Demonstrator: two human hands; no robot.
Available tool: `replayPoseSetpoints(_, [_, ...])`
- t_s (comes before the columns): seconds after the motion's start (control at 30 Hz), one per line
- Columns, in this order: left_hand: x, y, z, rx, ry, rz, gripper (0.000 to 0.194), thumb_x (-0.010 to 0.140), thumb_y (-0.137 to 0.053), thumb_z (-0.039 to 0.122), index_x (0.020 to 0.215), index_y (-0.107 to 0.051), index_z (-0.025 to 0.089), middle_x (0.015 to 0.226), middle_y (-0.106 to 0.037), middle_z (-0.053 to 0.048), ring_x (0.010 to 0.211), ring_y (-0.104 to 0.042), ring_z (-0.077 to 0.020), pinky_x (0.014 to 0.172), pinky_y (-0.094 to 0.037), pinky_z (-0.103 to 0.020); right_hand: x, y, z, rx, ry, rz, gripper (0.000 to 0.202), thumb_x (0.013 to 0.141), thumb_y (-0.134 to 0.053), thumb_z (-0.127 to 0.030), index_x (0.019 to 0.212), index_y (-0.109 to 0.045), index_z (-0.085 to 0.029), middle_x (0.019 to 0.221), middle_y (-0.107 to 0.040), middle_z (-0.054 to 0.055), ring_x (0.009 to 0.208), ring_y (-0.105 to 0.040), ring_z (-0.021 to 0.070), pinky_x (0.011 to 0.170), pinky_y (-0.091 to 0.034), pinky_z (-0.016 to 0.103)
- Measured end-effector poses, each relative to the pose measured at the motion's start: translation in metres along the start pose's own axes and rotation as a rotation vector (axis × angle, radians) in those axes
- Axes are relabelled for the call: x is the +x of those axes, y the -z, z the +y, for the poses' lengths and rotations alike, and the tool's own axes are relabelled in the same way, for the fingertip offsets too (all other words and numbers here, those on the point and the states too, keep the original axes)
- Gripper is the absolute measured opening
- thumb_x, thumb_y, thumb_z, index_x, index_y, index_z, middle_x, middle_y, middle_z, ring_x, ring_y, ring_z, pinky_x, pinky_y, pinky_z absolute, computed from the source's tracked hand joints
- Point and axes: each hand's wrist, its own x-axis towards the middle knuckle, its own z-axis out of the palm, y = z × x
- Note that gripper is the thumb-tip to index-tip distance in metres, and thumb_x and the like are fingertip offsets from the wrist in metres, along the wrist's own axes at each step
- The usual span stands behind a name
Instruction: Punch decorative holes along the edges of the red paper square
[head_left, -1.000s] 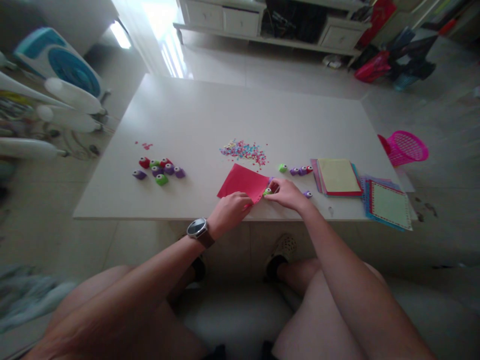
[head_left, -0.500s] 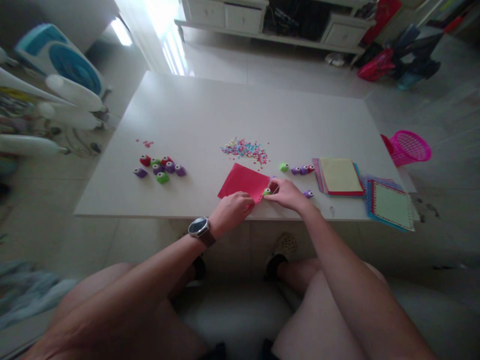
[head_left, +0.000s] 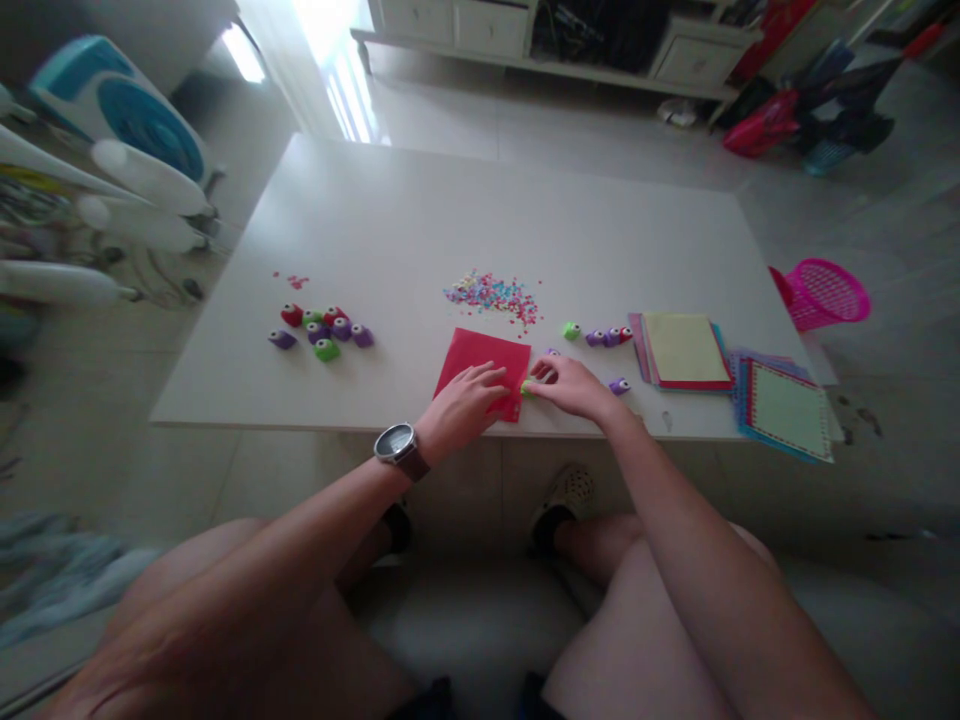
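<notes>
A red sheet of paper (head_left: 480,348) lies on the white table near its front edge. My left hand (head_left: 466,402) rests on the sheet with its fingers spread. At the sheet's right edge my right hand (head_left: 568,385) has its fingers closed on a small green punch (head_left: 527,387). A purple punch (head_left: 553,352) shows just behind the right hand, and another purple one (head_left: 619,386) sits to its right. Behind the sheet is a pile of colourful paper bits (head_left: 493,293).
Several red, green and purple punches (head_left: 327,350) stand in a group at the left. A green punch (head_left: 571,331) and a short row of others (head_left: 598,338) are right of the pile. Stacked coloured paper (head_left: 686,350) and patterned sheets (head_left: 787,408) lie at the right.
The red sheet has turned and now lies squarer to the front edge. My left hand has opened out flat over it. The green punch has shifted slightly left with my right hand.
</notes>
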Motion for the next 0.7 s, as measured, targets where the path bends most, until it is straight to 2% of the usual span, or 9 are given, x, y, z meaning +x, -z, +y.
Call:
replayPoseSetpoints(0.13, [-0.0037,-0.0055,-0.0023,0.04,0.02,-0.063,0.036,0.1,-0.07,0.023,0.135,-0.073,0.027,0.156,-0.062,-0.01,0.153,-0.048,-0.0353,0.125,-0.042,-0.058,-0.0002,0.0025,-0.0006,0.042,-0.048,-0.035,0.002,0.091,-0.075,-0.018,0.089,-0.074,-0.018,0.095,-0.079,0.009,0.088,-0.072,0.0196,0.08,-0.055,0.03])
replayPoseSetpoints(0.3, [-0.0044,-0.0071,0.0019,0.051,0.016,-0.07,0.036,0.098,-0.074,0.023,0.133,-0.074,0.029,0.152,-0.063,-0.01,0.148,-0.051,-0.0337,0.122,-0.045,-0.054,0.0011,0.0005,0.0011,0.068,-0.037,-0.025,0.003,0.091,-0.074,-0.016,0.09,-0.076,-0.018,0.094,-0.08,0.008,0.086,-0.073,0.0192,0.08,-0.055,0.03])
replayPoseSetpoints(0.53, [-0.0036,-0.0064,0.0044,0.03,0.011,-0.069,0.037,0.097,-0.074,0.022,0.133,-0.074,0.03,0.151,-0.063,-0.011,0.146,-0.052,-0.0336,0.121,-0.046,-0.054,0.0007,-0.0008,-0.0007,0.069,-0.029,-0.022,0.005,0.093,-0.074,-0.018,0.09,-0.078,-0.018,0.094,-0.08,0.008,0.085,-0.074,0.0197,0.08,-0.056,0.03])
replayPoseSetpoints(0.7, [-0.0036,-0.0057,0.0052,0.034,0.005,-0.076,0.036,0.098,-0.073,0.022,0.133,-0.074,0.027,0.151,-0.063,-0.011,0.147,-0.051,-0.0345,0.122,-0.045,-0.054,0.0001,-0.0015,-0.0037,0.079,-0.029,-0.023,0.005,0.093,-0.074,-0.017,0.09,-0.078,-0.018,0.093,-0.08,0.008,0.086,-0.074,0.0202,0.082,-0.056,0.031])
